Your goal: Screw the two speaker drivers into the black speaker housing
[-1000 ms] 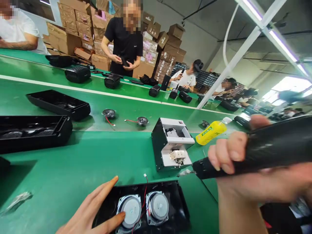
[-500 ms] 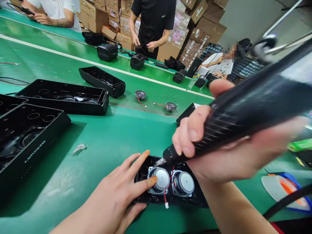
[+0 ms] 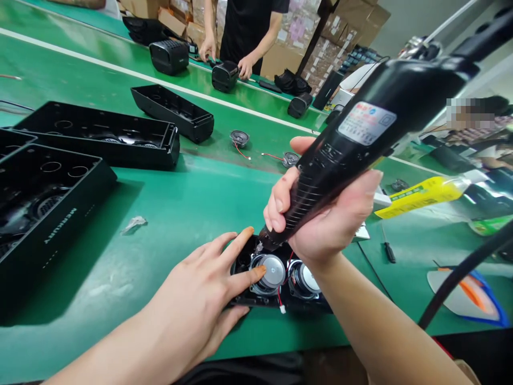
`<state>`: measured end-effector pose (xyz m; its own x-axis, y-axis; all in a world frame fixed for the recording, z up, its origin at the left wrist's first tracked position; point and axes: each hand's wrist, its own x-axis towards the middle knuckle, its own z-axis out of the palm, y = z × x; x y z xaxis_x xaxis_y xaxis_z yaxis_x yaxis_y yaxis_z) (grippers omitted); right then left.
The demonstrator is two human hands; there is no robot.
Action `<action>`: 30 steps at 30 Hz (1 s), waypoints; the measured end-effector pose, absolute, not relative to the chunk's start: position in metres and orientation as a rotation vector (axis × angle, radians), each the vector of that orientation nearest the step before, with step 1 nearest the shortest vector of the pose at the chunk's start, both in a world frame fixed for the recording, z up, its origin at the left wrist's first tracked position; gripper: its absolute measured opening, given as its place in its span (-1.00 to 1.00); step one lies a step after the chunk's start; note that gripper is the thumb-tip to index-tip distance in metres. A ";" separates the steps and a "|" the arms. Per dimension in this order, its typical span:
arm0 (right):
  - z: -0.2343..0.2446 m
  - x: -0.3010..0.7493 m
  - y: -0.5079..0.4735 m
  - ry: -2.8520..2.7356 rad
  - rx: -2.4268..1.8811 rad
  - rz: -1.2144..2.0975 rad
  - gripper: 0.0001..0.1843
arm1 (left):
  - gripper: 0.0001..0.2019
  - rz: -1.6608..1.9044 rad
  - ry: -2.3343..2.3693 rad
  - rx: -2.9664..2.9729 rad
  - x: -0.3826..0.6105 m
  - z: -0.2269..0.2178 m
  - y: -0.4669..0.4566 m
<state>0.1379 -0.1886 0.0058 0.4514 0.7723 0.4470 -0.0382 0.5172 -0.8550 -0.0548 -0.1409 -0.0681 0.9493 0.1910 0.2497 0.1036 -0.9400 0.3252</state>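
Note:
My left hand point(image 3: 206, 280) grips a black speaker housing point(image 3: 262, 300), its thumb at the near edge and fingers spread over the left end. One fingertip rests on the silver back of a round speaker driver point(image 3: 274, 271) seated in it. A second driver point(image 3: 308, 278) sits beside it, partly hidden by my right wrist. Red wires with a white plug point(image 3: 282, 309) lie between them. My right hand point(image 3: 324, 243) is wrapped around a black electric screwdriver point(image 3: 340, 144). The screwdriver is tilted, its tip at the left driver's upper corner; the bit's exact contact is hidden.
Open black speaker cases point(image 3: 96, 136) stand at left. Loose drivers point(image 3: 239, 139) lie beyond my hands. A small screwdriver point(image 3: 388, 252), a yellow packet point(image 3: 425, 197) and a black cable point(image 3: 460, 272) are at right. A co-worker point(image 3: 250, 32) handles a black speaker across the table.
My right hand has swung the electric screwdriver more upright and leftward, its tip staying near the left driver. My left hand keeps its hold. The co-worker's hands have moved to a black speaker.

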 end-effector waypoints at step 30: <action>-0.023 0.131 -0.191 -1.062 -0.760 0.774 -0.29 | -0.50 0.444 0.198 2.775 -0.057 -0.072 -0.140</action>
